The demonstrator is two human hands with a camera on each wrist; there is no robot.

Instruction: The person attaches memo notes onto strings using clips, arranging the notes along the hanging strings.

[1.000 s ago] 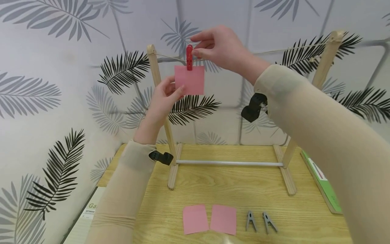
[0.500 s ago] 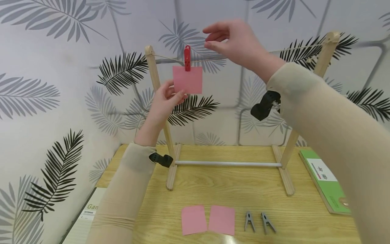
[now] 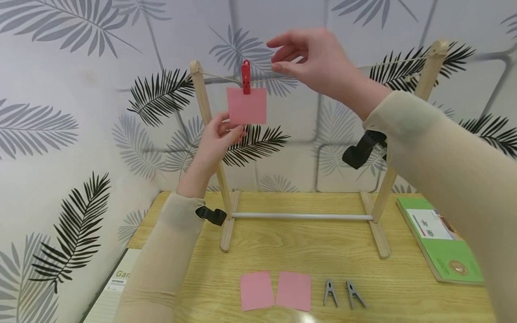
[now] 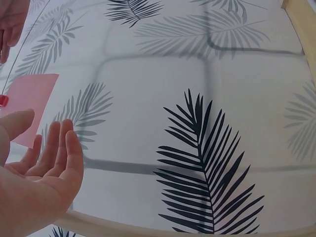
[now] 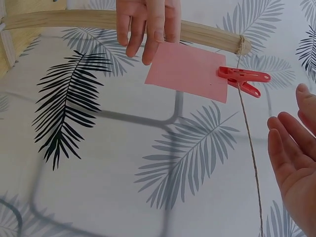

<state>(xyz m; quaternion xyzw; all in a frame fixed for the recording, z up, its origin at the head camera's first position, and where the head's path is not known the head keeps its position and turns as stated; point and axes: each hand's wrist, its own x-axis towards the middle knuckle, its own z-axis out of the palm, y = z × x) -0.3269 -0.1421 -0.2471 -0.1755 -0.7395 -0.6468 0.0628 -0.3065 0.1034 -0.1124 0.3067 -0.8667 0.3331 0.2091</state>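
Paper (image 3: pixel 247 107) pegged to string (image 5: pixel 252 153), left fingers (image 5: pixel 156 22) beside

we count three pink paper squares: one hung square (image 3: pixel 248 109) and, on the desk (image 3: pixel 315 251), one left square (image 3: pixel 256 290) and one right square (image 3: pixel 294 290). we make it three clothespins, with one red clothespin (image 3: pixel 246 77) and two grey clothespins (image 3: pixel 329 286). we see one string (image 5: pixel 251 148), two wooden posts (image 3: pixel 202 92), two wooden feet (image 3: pixel 227 233) and one white rod (image 3: pixel 303 216). we find one green book (image 3: pixel 440 251), one notebook (image 3: pixel 115 282), two black wrist cameras (image 3: pixel 218 217) and two hands, one left hand (image 3: pixel 216 141) and one right hand (image 3: pixel 313 56).
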